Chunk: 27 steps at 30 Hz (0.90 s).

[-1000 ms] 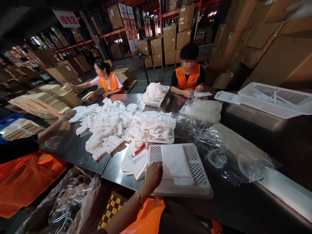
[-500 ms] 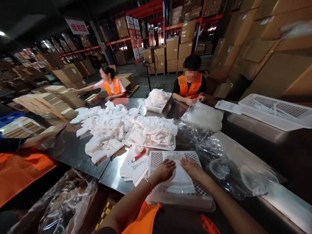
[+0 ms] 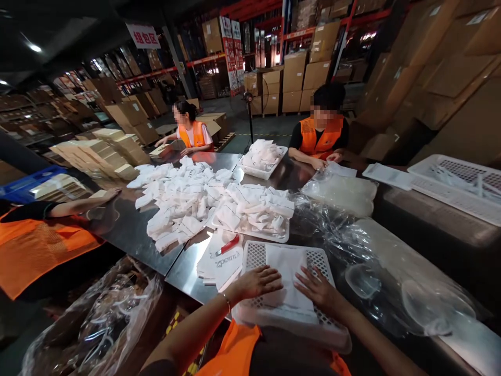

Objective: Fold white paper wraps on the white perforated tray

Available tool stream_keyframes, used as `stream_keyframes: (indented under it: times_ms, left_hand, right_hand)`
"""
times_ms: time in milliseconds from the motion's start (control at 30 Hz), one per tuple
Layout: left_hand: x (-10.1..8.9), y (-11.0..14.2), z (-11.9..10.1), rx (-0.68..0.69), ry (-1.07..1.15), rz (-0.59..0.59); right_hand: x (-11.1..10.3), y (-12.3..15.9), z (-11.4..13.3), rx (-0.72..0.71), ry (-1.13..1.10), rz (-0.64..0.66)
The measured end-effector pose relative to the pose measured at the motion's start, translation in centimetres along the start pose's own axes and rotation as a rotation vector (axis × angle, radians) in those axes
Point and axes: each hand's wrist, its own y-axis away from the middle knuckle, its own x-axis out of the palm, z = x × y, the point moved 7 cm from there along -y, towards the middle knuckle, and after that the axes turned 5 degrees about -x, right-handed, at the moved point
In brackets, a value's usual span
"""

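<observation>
A white flat bag (image 3: 288, 277) lies on an upturned white plastic basket (image 3: 254, 255) right in front of me. My left hand (image 3: 256, 282) rests flat across the bag's left side, fingers stretched out. On the bag's right edge lies my right hand (image 3: 319, 290), its fingers spread. Neither hand grips anything. Left of the basket is a stack of printed white bags (image 3: 225, 265), with a red-handled cutter (image 3: 228, 245) lying on top.
A big heap of white packets (image 3: 176, 193) covers the table's middle. Clear plastic bags (image 3: 360, 279) lie to the right, beyond them a white basket (image 3: 454, 188). Co-workers in orange vests sit across (image 3: 319, 137) and at far left (image 3: 43, 240). A plastic-lined box (image 3: 97, 324) stands lower left.
Both my hands have slid nearer to me along the bag, and their fingers are more spread. My view has shifted left. A far co-worker's outstretched arm has drawn in.
</observation>
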Motion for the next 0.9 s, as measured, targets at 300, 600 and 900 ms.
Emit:
stream_keyframes:
  times_ms: [300,600,900]
  left_hand:
    - [0.8,0.5,2.6,-0.56,0.56,-0.345]
    - [1.5,-0.9,-0.7,-0.216,0.089,-0.203]
    - [1.3,0.1,-1.0,-0.103,0.135,-0.233]
  right_hand:
    - [-1.4,-0.1,-3.0,0.484,-0.542,-0.123]
    - [-2.8,-0.7,0.6,0.097,-0.194,-0.23]
    - [-2.7,-0.6,0.4,0.173,-0.32,-0.165]
